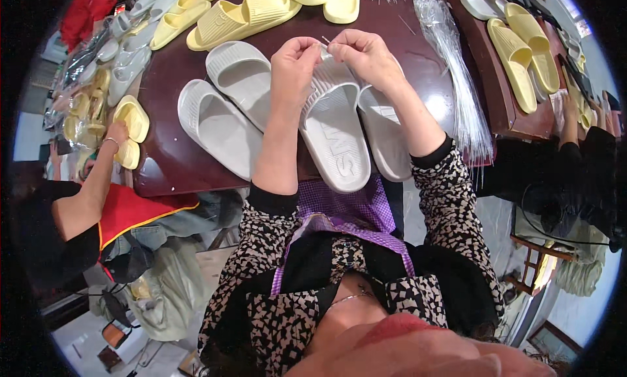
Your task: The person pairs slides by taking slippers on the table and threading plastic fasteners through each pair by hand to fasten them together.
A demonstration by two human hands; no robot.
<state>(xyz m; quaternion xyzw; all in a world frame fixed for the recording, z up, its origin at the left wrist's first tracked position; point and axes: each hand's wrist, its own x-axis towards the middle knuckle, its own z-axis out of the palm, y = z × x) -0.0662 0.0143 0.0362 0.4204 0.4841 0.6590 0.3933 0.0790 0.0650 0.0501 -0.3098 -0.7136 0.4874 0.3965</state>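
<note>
Above the toe end of a grey slide slipper (336, 138), my left hand (295, 70) and my right hand (366, 58) meet with their fingertips pinched. A thin strand (324, 40) shows between them; its exact kind is too small to make out. The slipper lies sole down, its heel toward me and its ribbed strap under my hands. Its grey mate (385, 132) is beside it on the right, partly behind my right forearm. Two more grey slippers, one nearer (219, 125) and one farther (240, 70), lie left of my left forearm.
Yellow slippers (245, 17) line the far side of the dark red table (166, 151). A bundle of clear plastic strands (457, 70) lies to the right. At left, a co-worker's hand (117, 132) touches yellow slippers; another person works at the right table, near more yellow slippers (522, 53).
</note>
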